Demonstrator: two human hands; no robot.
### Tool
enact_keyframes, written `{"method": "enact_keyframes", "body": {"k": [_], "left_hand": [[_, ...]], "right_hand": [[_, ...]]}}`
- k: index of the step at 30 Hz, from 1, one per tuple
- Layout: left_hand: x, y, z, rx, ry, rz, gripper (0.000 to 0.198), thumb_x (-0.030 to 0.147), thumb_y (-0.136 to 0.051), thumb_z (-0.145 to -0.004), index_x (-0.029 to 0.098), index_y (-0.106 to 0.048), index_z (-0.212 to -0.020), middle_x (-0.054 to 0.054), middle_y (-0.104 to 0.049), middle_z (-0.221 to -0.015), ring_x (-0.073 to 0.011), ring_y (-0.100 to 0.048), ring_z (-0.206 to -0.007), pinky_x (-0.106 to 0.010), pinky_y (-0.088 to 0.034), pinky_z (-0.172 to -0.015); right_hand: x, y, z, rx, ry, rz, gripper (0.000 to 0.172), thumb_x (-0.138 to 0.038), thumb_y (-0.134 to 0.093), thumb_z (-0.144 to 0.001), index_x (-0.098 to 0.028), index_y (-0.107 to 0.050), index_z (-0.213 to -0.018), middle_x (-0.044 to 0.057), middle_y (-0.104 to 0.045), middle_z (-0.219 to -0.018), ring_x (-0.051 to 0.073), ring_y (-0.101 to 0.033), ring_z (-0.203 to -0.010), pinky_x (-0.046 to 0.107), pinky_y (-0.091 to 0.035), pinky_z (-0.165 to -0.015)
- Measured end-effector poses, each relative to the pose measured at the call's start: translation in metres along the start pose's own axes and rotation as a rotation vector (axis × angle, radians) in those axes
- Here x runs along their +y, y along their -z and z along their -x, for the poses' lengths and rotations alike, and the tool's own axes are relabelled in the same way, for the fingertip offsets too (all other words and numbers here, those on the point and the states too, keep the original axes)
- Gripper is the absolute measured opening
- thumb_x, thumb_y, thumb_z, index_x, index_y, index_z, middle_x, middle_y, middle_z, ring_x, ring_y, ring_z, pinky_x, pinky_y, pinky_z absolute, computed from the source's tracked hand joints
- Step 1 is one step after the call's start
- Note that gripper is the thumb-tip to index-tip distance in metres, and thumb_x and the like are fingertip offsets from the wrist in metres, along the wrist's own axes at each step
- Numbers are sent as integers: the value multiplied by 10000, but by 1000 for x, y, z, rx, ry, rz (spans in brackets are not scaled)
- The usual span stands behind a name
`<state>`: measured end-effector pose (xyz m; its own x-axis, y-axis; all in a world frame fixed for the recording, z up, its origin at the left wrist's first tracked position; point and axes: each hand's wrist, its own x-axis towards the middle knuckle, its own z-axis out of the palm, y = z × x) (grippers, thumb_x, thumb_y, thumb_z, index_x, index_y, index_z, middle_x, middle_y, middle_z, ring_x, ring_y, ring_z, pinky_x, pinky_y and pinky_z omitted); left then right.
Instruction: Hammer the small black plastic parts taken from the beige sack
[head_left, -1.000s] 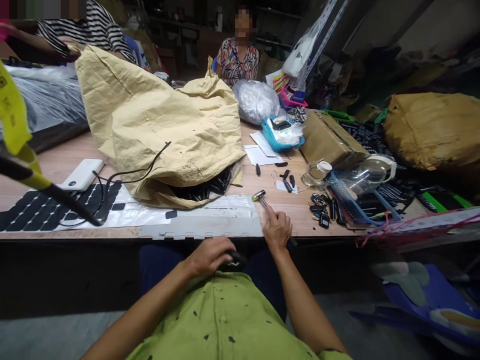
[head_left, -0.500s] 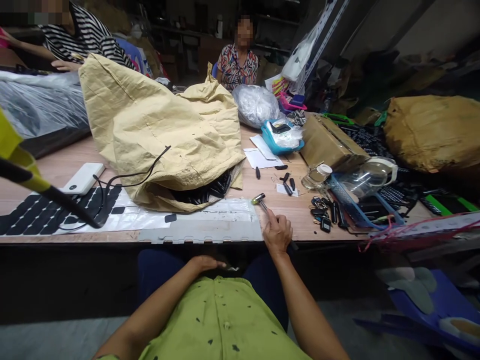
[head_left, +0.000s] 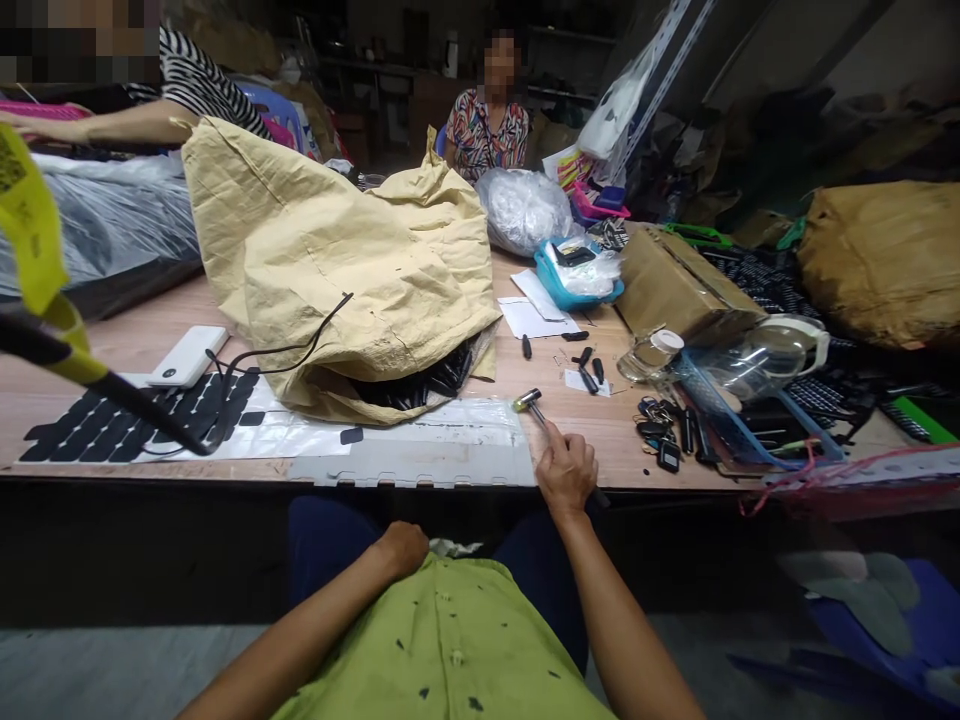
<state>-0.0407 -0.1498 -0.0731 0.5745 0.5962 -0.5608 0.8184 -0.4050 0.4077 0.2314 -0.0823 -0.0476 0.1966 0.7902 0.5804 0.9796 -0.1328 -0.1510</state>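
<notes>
My right hand (head_left: pixel 566 470) rests on the front edge of the wooden table (head_left: pixel 135 340), closed around the handle of a small hammer (head_left: pixel 534 406) whose metal head lies on the tabletop. My left hand (head_left: pixel 403 548) is down in my lap against my green shirt, fingers curled under and mostly hidden; a scrap of something pale shows beside it. A grey foam mat (head_left: pixel 420 462) lies just left of the hammer.
A big tan paper sack (head_left: pixel 352 270) with black parts spilling out fills the table's middle. Black key fobs (head_left: pixel 660 440), a blue tray (head_left: pixel 739 420), a cardboard box (head_left: pixel 675 285), a power bank (head_left: pixel 187 356) and a solar panel sheet (head_left: pixel 127 425) lie around. Two people sit across.
My left hand has dropped from in front of my belly down into my lap, and the dark object it held is no longer visible. The right hand stays on the hammer.
</notes>
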Motion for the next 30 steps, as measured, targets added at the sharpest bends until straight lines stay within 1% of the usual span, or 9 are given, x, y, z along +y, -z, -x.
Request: {"method": "enact_keyframes", "body": {"k": [2, 4, 8, 12, 16, 20, 22, 25, 30], "left_hand": [[10, 35, 11, 32, -99, 27, 236, 308, -586, -876, 222, -772, -992, -122, -772, -958, -284, -724, -905, -346, -538, -774], [16, 84, 14, 168, -218, 103, 253, 368, -572, -908, 284, -742, -1076, -49, -765, -1013, -230, -708, -913, -293, -516, -791], [11, 180, -11, 620, 31, -17, 302, 250, -467, -952, 263, -701, -1142, -53, -712, -1054, -222, -663, -972, -281, -488, -787], [-10, 222, -54, 772, 180, -85, 416, 73, -505, -852, 236, -672, -1197, -90, -619, -1111, -243, -633, -980, -300, -464, -739], [-23, 225, -72, 837, 157, -128, 256, 83, -518, -853, 199, -706, -984, -80, -579, -1051, -225, -595, -893, -306, -432, -697], [-17, 212, -55, 919, 18, -174, 166, 194, -537, -919, 190, -685, -994, -82, -574, -1054, -230, -540, -941, -317, -418, -744], [-9, 197, -42, 929, -84, -222, 177, 224, -535, -941, 184, -681, -1033, -91, -594, -1021, -236, -525, -936, -334, -412, -768], [-1, 165, -27, 826, -183, -239, 148, 251, -588, -926, 197, -692, -1017, -83, -622, -941, -240, -527, -914, -342, -410, -766], [-3, 123, -29, 756, -172, -70, 159, 255, -657, -888, 209, -712, -1030, -63, -633, -916, -224, -552, -897, -342, -434, -808]], "right_hand": [[0, 0, 0, -12, -4, -6, 423, -110, -510, -847, -294, -719, -1167, 54, -516, -894, 195, -403, -804, 313, -260, -670], [0, -1, 1, -24, -8, -9, 426, -115, -515, -845, -294, -714, -1176, 53, -511, -899, 194, -403, -809, 310, -260, -670], [-1, -2, 1, -18, -13, -12, 424, -123, -506, -848, -288, -710, -1181, 51, -511, -893, 191, -406, -809, 307, -270, -673], [-5, -2, 0, -4, -11, -42, 423, -122, -489, -856, -290, -720, -1168, 59, -520, -889, 198, -413, -810, 317, -280, -674], [-7, -1, -1, -22, -22, -72, 435, -120, -488, -844, -295, -716, -1172, 66, -518, -898, 208, -415, -824, 321, -291, -673], [-8, 1, -1, -54, -42, -84, 438, -125, -490, -847, -296, -710, -1185, 65, -514, -904, 208, -409, -822, 317, -292, -679], [-8, 1, -1, -53, -51, -79, 446, -120, -484, -846, -299, -710, -1187, 63, -516, -906, 206, -407, -816, 318, -291, -686], [-10, 2, -1, -42, -52, -71, 448, -117, -481, -845, -301, -714, -1180, 62, -522, -906, 206, -408, -814, 318, -292, -692], [-8, 4, -5, -23, -35, -53, 439, -110, -490, -833, -280, -723, -1163, 61, -541, -887, 202, -424, -803, 309, -296, -685]]}}
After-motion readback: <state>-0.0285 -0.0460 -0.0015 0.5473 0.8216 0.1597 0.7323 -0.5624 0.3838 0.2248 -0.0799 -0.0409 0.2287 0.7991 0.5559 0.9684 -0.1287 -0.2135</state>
